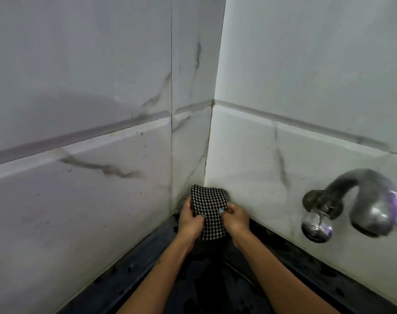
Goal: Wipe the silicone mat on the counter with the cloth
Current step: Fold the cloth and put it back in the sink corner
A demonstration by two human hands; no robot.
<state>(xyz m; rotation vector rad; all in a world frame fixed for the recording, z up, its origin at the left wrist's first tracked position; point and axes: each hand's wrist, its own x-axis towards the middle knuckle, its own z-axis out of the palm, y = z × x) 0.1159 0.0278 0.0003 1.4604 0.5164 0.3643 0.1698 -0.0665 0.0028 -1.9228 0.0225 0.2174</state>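
A black-and-white checked cloth (210, 209) is held upright in the corner where two tiled walls meet. My left hand (189, 219) grips its left edge, fingers curled round the fabric. My right hand (235, 217) pinches its right edge with thumb and fingers. Below my hands lies a dark, wet surface (211, 286); whether this is the silicone mat or bare counter I cannot tell.
White marble-look tiled walls (102, 200) close in on the left and right, meeting in a corner behind the cloth. A metal tap (356, 207) with a round knob juts from the right wall. The dark counter ledge (306, 252) runs along both walls.
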